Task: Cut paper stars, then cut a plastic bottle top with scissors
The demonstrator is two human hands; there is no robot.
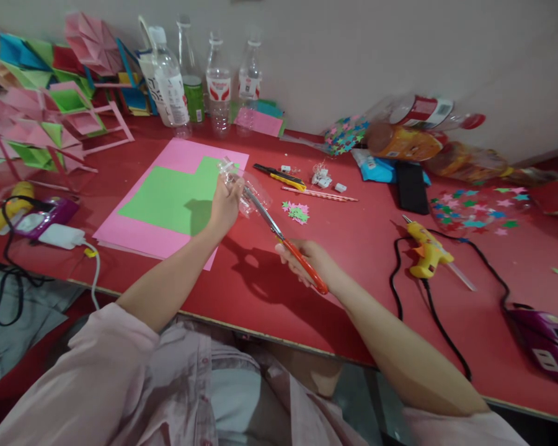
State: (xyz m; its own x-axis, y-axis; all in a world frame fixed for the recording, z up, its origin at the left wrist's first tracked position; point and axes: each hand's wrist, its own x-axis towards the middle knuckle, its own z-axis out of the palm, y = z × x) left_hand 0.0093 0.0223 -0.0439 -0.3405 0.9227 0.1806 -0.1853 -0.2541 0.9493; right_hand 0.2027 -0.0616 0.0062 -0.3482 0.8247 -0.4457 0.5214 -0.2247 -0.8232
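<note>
My left hand (pixel 224 204) is closed around a piece of clear plastic (pixel 242 186), held above the red table (pixel 353 260). My right hand (pixel 307 259) grips red-handled scissors (pixel 283 238), whose blades reach up and left into the clear plastic. Both hands hover just right of a stack of pink and green paper sheets (pixel 177 198).
A yellow glue gun (pixel 425 249) with a black cord lies to the right. Paper stars (pixel 297 212), a utility knife (pixel 279 175), a pencil (pixel 318 194), a black phone (pixel 411 187), bottles (pixel 218 80) and folded paper shapes (pixel 51 105) line the back. Power strips sit at both sides.
</note>
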